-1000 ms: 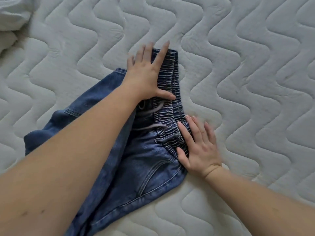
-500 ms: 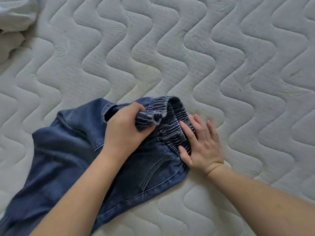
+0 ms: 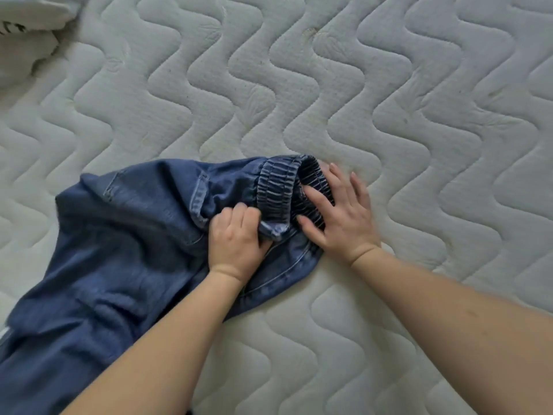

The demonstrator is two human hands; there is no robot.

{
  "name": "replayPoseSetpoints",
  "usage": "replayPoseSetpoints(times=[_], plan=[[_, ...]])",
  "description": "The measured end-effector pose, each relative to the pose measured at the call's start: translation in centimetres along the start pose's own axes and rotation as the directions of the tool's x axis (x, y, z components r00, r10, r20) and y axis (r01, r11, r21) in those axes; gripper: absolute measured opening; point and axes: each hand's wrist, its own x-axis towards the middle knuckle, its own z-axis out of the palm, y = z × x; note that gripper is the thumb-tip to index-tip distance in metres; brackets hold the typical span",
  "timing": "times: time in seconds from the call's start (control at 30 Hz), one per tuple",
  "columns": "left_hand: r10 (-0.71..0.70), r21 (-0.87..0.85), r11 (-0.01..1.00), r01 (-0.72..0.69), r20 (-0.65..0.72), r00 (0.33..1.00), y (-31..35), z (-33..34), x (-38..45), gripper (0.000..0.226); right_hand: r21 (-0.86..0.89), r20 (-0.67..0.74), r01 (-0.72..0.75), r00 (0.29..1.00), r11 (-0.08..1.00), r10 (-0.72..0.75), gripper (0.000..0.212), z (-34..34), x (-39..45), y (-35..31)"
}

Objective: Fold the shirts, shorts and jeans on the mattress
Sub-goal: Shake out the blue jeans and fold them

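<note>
Nearest to us, two bare forearms reach out over the mattress (image 3: 389,85). The left hand (image 3: 236,239) has its fingers curled tight around a bunch of denim just below the waistband (image 3: 276,194), gripping it. We judge this hold serves to draw the upper layer of the jeans (image 3: 125,250) over onto itself for a fold. Just beside it, the right hand (image 3: 338,215) lies flat with fingers spread and straight, pressing the far part of the waistband down against the mattress. We judge this pins the garment so it does not slide while the other hand pulls.

The jeans lie on the mattress in the lower left and centre of the view, the waist end toward the right, the legs trailing off the lower left edge. The denim is mid-blue, rumpled, with a gathered elastic waistband, a visible seam and a pocket edge. The fold is not yet flat or squared.

Farthest, at the upper left corner, a pile of white cloth (image 3: 27,34) rests on the mattress, well apart from the jeans.
</note>
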Motion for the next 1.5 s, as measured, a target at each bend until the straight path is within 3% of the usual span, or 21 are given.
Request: replayPoseSetpoints(times=[0.07,0.17,0.27,0.37,0.5,0.57,0.67,0.83,0.93,1.07,1.23,1.33,1.5], plan=[[-0.084,0.011,0.996,0.084,0.172,0.982,0.5,-1.4,1.1,0.038,0.002,0.015,-0.001,1.0,1.0,0.001,0.045,-0.9,0.1,-0.4],[-0.225,-0.118,0.946,0.3,0.423,0.878,1.1,-4.1,2.6,0.041,0.103,0.161,-0.136,0.98,0.985,0.119,0.045,-2.8,0.3,-1.5],[-0.325,-0.334,0.746,0.576,0.572,0.753,2.4,-7.8,1.4,0.042,0.284,0.335,-0.403,0.892,0.87,0.303,0.034,-4.9,-1.4,-3.8],[-0.322,-0.441,0.633,0.636,0.597,0.735,5.3,-11.8,-3.1,0.041,0.34,0.457,-0.526,0.817,0.78,0.351,0.024,-7.8,-6.1,-5.7],[-0.437,-0.54,0.504,0.674,0.513,0.738,9.3,-17.4,-9.0,0.024,0.379,0.479,-0.502,0.825,0.778,0.3,0.017,-13.7,-11.8,-6.8],[-0.464,-0.609,0.499,0.616,0.413,0.784,11.2,-20.5,-10.4,0.02,0.38,0.498,-0.499,0.82,0.779,0.282,0.015,-17.5,-13.2,-7.1],[-0.389,-0.648,0.613,0.451,0.249,0.887,13.4,-26.0,-10.5,0.021,0.387,0.516,-0.44,0.831,0.81,0.205,0.009,-24.1,-14.4,-7.1],[-0.07,-0.552,0.815,0.173,0.203,0.977,15.1,-36.3,-7.5,0.053,0.309,0.491,-0.31,0.862,0.899,0.128,0.008,-35.0,-13.8,-6.2],[0.112,-0.46,0.887,0.033,0.285,0.952,15.7,-41.5,-5.5,0.052,0.187,0.471,-0.231,0.874,0.955,0.119,0.019,-41.0,-12.9,-6.3],[0.17,-0.339,0.94,-0.044,0.351,0.921,14.9,-48.2,-4.0,0.061,0.007,0.398,-0.116,0.912,0.993,0.104,0.024,-48.1,-12.0,-6.3],[0.366,-0.283,0.918,-0.276,0.347,0.863,15.0,-55.0,-2.9,0.073,-0.278,0.215,0.149,0.973,0.949,-0.089,0.029,-54.8,-11.0,-7.0],[0.471,-0.151,0.882,-0.447,0.258,0.843,15.2,-57.9,-3.2,0.079,-0.311,0.116,0.202,0.978,0.929,-0.174,0.025,-57.9,-10.7,-7.8],[0.542,-0.072,0.837,-0.542,-0.023,0.84,13.8,-61.9,-4.1,0.048,-0.384,0.089,0.286,0.958,0.878,-0.273,0.028,-61.7,-10.7,-10.0]])
